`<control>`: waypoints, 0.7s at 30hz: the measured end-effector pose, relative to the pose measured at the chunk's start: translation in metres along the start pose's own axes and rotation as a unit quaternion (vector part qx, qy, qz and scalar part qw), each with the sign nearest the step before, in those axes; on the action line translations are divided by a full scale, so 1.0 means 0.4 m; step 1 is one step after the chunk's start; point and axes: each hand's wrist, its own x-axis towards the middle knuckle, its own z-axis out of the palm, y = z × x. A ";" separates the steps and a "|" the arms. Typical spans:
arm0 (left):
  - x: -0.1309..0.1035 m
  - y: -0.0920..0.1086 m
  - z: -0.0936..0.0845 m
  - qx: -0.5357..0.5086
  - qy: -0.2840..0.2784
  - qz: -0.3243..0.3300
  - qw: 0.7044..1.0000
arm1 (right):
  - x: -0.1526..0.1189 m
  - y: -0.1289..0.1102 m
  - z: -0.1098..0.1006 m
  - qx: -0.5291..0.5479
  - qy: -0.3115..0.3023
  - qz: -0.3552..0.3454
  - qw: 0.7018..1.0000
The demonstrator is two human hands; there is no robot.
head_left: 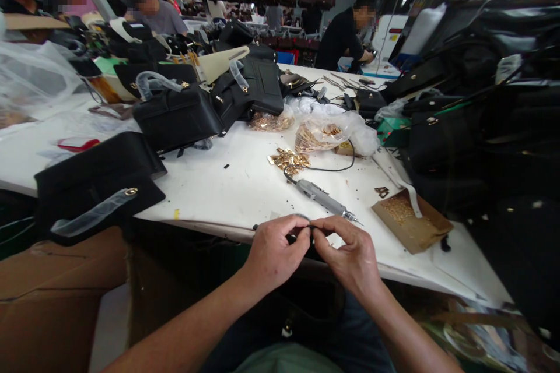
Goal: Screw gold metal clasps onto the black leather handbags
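Observation:
At the table's front edge, my left hand [277,247] and my right hand [352,247] meet, thumbs and fingertips pinched together. Between them is a thin black strip [311,227], mostly covered by my fingers. Its kind is hard to make out. Below my hands, in my lap, a dark bag [301,303] with a small shiny metal fitting shows dimly. Just beyond my right hand lies a grey electric screwdriver [324,195], its bit pointing right and its cable running back. Behind it is a loose pile of gold metal fittings [289,161].
An open cardboard box [411,221] of small gold pieces stands right. Clear plastic bags of fittings [321,134] lie farther back. Black handbags [98,180] with plastic-wrapped handles crowd the left; more black bags [455,140] are piled right. A person [343,38] works across the table.

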 end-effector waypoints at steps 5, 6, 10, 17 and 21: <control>0.018 -0.008 -0.014 -0.033 -0.053 -0.032 0.998 | 0.001 0.005 -0.008 0.062 -0.052 0.113 0.990; 0.022 -0.008 -0.017 -0.030 -0.065 -0.030 0.997 | 0.001 0.005 -0.012 0.059 -0.076 0.124 0.988; 0.039 0.001 -0.023 0.011 -0.081 -0.007 0.997 | -0.005 0.008 -0.017 0.047 -0.093 0.151 0.983; 0.060 0.008 -0.026 0.024 -0.093 0.002 0.995 | -0.006 0.019 0.008 0.066 -0.037 0.158 0.984; 0.066 0.008 -0.022 0.026 -0.100 -0.002 0.995 | -0.004 0.017 0.017 0.057 -0.014 0.158 0.986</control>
